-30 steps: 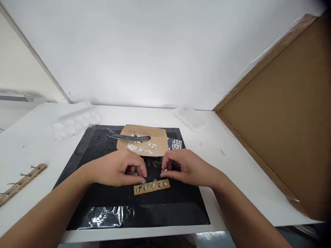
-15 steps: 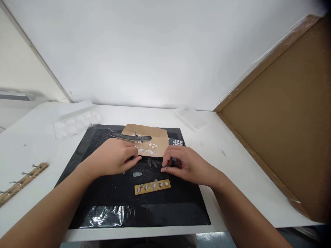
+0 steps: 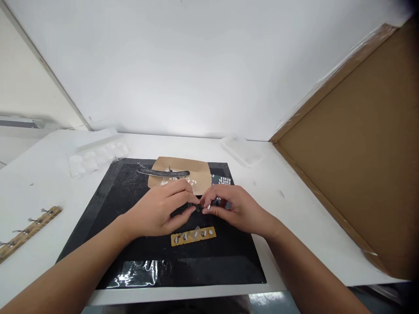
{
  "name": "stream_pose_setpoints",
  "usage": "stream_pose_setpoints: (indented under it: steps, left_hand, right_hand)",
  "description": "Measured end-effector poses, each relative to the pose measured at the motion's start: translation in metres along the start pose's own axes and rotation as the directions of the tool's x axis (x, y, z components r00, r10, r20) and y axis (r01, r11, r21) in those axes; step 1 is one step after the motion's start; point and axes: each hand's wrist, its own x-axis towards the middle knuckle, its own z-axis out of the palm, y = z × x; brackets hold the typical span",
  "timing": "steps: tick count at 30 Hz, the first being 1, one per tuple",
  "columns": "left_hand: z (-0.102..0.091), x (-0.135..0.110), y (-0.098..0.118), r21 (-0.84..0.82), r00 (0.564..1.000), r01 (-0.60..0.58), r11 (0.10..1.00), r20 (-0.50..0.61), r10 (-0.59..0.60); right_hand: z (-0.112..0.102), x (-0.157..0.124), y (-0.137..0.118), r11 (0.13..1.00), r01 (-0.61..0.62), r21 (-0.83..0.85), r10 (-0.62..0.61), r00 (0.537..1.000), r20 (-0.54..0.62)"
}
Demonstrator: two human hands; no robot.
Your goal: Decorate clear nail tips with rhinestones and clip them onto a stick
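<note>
My right hand (image 3: 234, 205) is closed in a pinch over the right side of the black mat (image 3: 137, 253). A tiny pale piece (image 3: 208, 207) shows at its fingertips, too small to name. My left hand (image 3: 166, 207) reaches in from the left, index fingertip close to the right fingers. Its thumb and index are a little apart, and I see nothing held between them. Below both hands lies a yellow strip (image 3: 193, 237) carrying small metal clips, a clear piece and a white dot. Small clear pieces on the mat near the fingertips are partly hidden.
Behind the hands, brown paper (image 3: 199, 168) bears white bits and a dark curved file (image 3: 163, 173). A dark card with white squares (image 3: 224, 180) sits beside it. Clear plastic trays (image 3: 98, 155) stand at the back. A wooden strip with metal clips (image 3: 29, 231) lies left; cardboard (image 3: 353, 148) rises right.
My left hand has moved right and slightly down toward the right fingers, now covering the spot where a clear piece lay. My right hand has stayed nearly in place. The brown paper has shifted slightly left.
</note>
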Motion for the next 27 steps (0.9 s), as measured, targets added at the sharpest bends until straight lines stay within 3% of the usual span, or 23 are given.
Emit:
stream_pose_setpoints:
  steps: [6,12,16,23,27]
  left_hand:
    - [0.003,0.0,0.003,-0.058,0.998,-0.032,0.998,-0.062,0.029]
    - [0.004,0.001,0.01,-0.162,0.995,-0.102,0.982,-0.027,0.099]
    - [0.005,0.002,0.008,-0.159,0.986,-0.163,0.974,-0.061,0.155]
    - [0.006,0.003,0.003,-0.12,0.981,-0.16,0.98,-0.128,0.145]
    - [0.005,0.002,0.002,-0.139,0.981,-0.135,0.981,-0.159,0.112]
  right_hand:
    - [0.004,-0.002,-0.001,0.981,-0.083,0.174,0.087,0.996,-0.013]
    - [0.011,-0.002,0.0,0.907,-0.165,0.387,0.143,0.986,0.085]
    - [0.016,-0.002,0.002,0.842,-0.216,0.495,0.162,0.975,0.149]
    - [0.021,-0.002,0.0,0.808,-0.225,0.545,0.179,0.974,0.136]
    - [0.02,-0.003,-0.003,0.83,-0.142,0.539,0.127,0.99,0.065]
